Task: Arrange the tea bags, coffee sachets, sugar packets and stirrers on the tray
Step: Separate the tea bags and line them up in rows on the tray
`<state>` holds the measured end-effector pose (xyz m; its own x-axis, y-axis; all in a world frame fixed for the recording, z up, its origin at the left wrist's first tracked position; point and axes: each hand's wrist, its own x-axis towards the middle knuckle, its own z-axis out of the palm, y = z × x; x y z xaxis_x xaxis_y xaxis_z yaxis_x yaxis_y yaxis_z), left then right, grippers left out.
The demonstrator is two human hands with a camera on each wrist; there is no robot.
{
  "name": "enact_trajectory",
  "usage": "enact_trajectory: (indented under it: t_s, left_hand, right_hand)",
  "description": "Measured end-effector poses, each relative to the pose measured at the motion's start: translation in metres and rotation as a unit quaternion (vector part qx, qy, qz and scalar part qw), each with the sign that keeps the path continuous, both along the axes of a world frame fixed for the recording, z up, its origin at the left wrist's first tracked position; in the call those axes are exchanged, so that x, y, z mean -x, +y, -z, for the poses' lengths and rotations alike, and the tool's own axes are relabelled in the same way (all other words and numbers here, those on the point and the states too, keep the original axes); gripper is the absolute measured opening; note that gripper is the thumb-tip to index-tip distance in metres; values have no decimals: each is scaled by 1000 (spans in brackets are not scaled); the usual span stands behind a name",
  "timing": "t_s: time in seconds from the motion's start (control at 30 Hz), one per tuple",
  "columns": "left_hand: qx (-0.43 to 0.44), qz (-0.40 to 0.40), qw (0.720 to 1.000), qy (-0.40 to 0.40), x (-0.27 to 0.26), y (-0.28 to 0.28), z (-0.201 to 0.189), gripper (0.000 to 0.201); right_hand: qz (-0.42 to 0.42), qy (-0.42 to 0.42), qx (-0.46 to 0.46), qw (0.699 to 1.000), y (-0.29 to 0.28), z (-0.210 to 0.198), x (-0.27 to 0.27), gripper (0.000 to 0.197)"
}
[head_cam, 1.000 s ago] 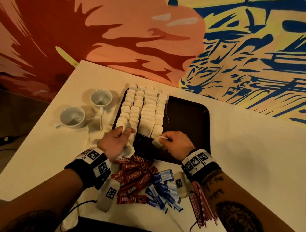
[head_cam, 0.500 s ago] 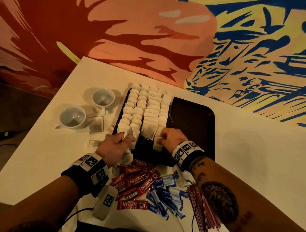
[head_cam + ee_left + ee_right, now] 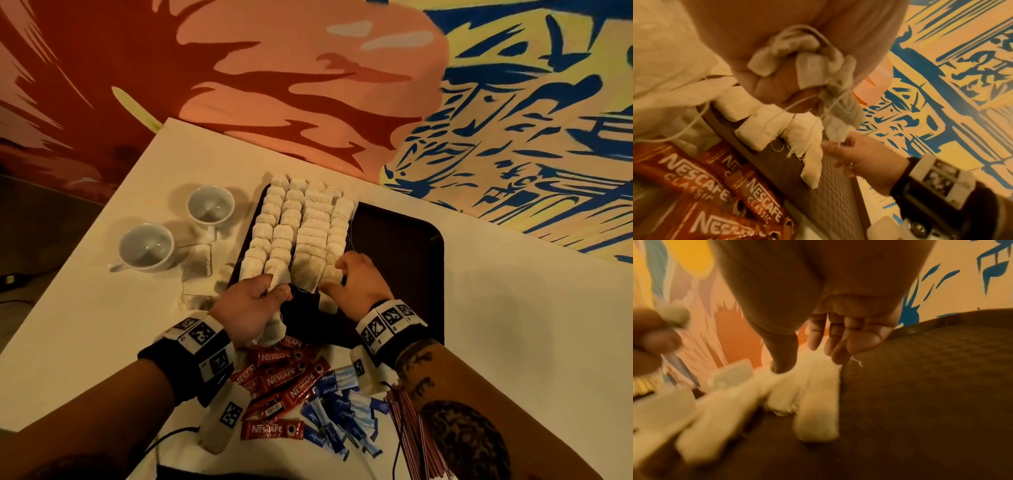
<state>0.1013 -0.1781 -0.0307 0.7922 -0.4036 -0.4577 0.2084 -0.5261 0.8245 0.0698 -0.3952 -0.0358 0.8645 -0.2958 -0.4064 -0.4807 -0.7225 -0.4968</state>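
White tea bags (image 3: 301,233) fill the 9 o'clock part of the dark tray (image 3: 404,260) in four overlapping columns running from 12 toward 6 o'clock; the 3 o'clock part is bare. Step in hand: the tea-bag rows are being extended at their near ends. Left hand (image 3: 248,305), at the tray's 7 o'clock corner, is curled round a bunch of spare bags (image 3: 807,65), their strings trailing. Right hand (image 3: 359,281) is palm-down at the near end of the rightmost column, fingers (image 3: 835,335) bent loosely, tips at the last bag laid (image 3: 327,303); the wrist view is blurred, so it probably presses rather than pinches, and nothing is seen held. Both wrists hover just above the tray's near edge.

Off the tray, on the table (image 3: 513,325) at 6 o'clock, lie red coffee sachets (image 3: 284,377), blue sugar packets (image 3: 342,411) and a bundle of red stirrers (image 3: 418,431). A few loose bags (image 3: 198,263) lie at 9 o'clock beside two cups (image 3: 145,248).

Next move, by judgement: the right hand draws one bag from the left's bunch and lays it overlapping the row end, keeping strings from snagging neighbours. Sachets, packets and stirrers await the bare part.
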Motion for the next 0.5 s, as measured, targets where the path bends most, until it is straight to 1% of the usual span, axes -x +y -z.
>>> enact_trajectory:
  t_s: [0.03, 0.07, 0.1, 0.13, 0.2, 0.27, 0.3, 0.33, 0.4, 0.43, 0.5]
  left_hand:
    - [-4, 9, 1000, -2, 1, -2, -1, 23]
    - [-6, 19, 1000, -3, 1, -3, -1, 24]
    - [-4, 30, 1000, -6, 1, -4, -2, 24]
    - [4, 41, 999, -9, 2, -6, -4, 23]
    - [27, 79, 996, -10, 3, -9, -10, 20]
    - [40, 104, 994, -13, 4, -12, -13, 16]
    - [38, 99, 994, -15, 5, -12, -13, 12]
    - [35, 85, 996, -17, 6, -12, -15, 13]
    - [56, 28, 998, -7, 7, -10, -13, 31]
    - [83, -10, 997, 6, 8, -11, -14, 34]
    - [130, -72, 989, 23, 10, -14, -15, 20]
  right_hand:
    - [7, -42, -40, 998, 6, -6, 1, 36]
    - [17, -76, -106, 991, 13, -12, 1, 30]
    - [19, -85, -179, 980, 20, -19, 3, 27]
    - [11, -83, -229, 970, 26, -23, 6, 27]
    - [-14, -89, -250, 964, 35, -26, 10, 27]
    - [-9, -125, -260, 958, 40, -24, 13, 11]
    - [9, -143, -273, 951, 41, -22, 16, 8]
    - [34, -159, -287, 944, 41, -20, 18, 9]
    - [86, -184, -313, 928, 41, -17, 24, 9]
    - [109, -198, -328, 917, 40, -17, 27, 9]
    - [151, -208, -365, 895, 40, -19, 34, 8]
